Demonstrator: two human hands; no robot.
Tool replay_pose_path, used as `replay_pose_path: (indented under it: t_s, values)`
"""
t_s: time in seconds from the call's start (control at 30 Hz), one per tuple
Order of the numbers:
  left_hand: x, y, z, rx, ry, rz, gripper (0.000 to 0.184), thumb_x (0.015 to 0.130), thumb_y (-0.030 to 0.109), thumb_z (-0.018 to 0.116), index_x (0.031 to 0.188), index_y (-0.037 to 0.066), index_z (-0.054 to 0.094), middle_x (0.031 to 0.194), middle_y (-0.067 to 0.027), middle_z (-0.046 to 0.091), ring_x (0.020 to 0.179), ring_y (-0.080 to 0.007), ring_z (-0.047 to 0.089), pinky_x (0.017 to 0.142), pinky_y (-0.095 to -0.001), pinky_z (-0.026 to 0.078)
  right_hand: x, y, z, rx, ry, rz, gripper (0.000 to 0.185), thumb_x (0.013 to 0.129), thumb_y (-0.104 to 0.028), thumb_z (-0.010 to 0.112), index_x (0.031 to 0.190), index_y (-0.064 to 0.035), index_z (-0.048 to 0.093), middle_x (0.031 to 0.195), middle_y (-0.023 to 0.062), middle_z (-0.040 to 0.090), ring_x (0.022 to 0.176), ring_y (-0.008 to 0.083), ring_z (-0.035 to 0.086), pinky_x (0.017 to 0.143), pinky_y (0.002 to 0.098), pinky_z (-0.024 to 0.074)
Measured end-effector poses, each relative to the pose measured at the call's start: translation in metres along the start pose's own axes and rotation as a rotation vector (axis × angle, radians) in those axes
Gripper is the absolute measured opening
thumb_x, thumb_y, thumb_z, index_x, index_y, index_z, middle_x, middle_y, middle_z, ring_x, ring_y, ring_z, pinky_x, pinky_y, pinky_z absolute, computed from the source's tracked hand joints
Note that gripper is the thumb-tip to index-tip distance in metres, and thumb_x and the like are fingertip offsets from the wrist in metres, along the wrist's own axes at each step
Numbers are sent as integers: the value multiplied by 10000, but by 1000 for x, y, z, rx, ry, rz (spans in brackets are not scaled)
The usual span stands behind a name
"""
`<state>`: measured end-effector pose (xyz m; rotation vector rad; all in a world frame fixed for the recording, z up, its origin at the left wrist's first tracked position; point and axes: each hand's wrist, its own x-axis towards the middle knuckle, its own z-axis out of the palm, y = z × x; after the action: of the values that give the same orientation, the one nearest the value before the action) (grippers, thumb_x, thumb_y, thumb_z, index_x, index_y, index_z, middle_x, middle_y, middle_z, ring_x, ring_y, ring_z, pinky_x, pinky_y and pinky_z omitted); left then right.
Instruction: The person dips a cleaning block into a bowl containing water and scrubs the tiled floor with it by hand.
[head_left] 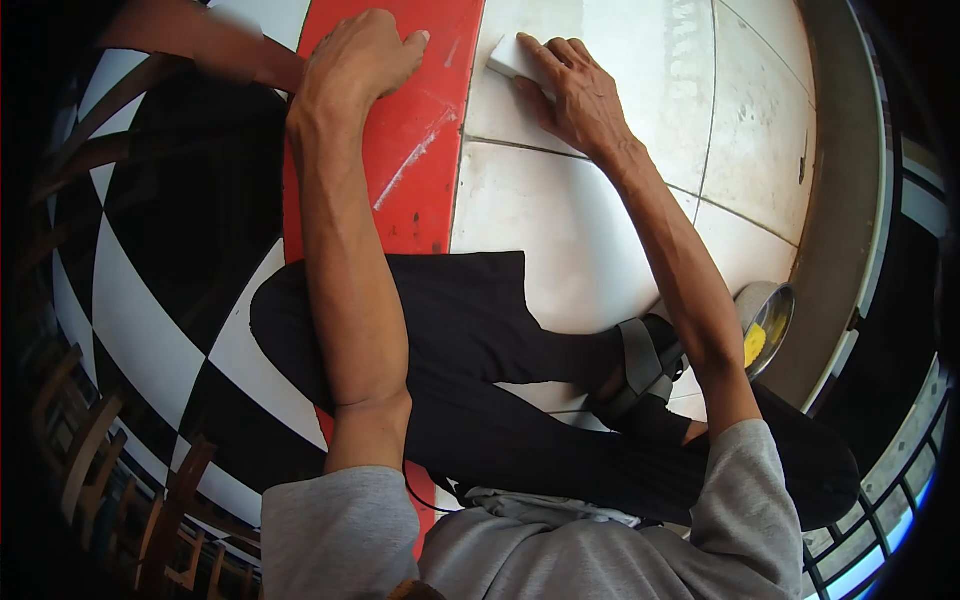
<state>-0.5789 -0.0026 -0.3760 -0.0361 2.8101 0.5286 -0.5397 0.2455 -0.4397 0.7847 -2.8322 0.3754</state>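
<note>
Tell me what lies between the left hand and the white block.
The head view shows only red strip and white tile between the left hand and white block; no object lies there.

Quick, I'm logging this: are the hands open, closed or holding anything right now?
Left hand: over the red strip; grip hidden, so open or closed can't be told.
Right hand: closed on a white block.

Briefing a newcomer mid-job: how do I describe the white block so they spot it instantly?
Find the red strip running down from the top of the view, then the white tiles to its right. Near the top of those tiles is the right hand, gripping the white block. Unlike the flat tiles, the block is raised, its corner poking out left of the hand.
</note>
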Motion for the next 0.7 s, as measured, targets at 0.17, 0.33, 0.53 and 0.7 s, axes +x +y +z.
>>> replay_pose_path:
  t_s: [0.17, 0.33, 0.53, 0.7]
  values:
    - [6, 4, 2, -17, -34, -34, 432, 970, 368, 581, 744, 0, 608, 652, -132, 593, 625, -263, 589, 641, -435, 496, -48, -24, -7, 125, -95, -111, 498, 884, -172, 700, 1328, 1, 555, 996, 99, 609, 956, 259, 576, 817, 351, 542]
    - [5, 5, 1, -10, -73, -58, 404, 966, 368, 582, 808, 0, 631, 708, -155, 640, 679, -314, 652, 666, -454, 515, -96, 86, -40, -171, 131, 490, 479, 892, -163, 681, 1314, 31, 560, 950, 140, 611, 924, 289, 583, 777, 390, 511]
    - [1, 23, 1, -2, -48, -45, 386, 969, 350, 585, 803, 6, 635, 712, -157, 643, 685, -301, 655, 673, -445, 512, -95, 35, -32, -5, 110, 487, 515, 881, -131, 695, 1342, 24, 526, 953, 158, 564, 917, 312, 556, 796, 412, 500]
    - [4, 14, 3, 6, -44, -33, 429, 984, 367, 573, 795, -18, 591, 685, -147, 582, 630, -255, 565, 665, -426, 479, -97, 53, -36, -16, 35, 321, 526, 915, -189, 667, 1380, -3, 504, 947, 139, 571, 922, 302, 562, 806, 400, 498]
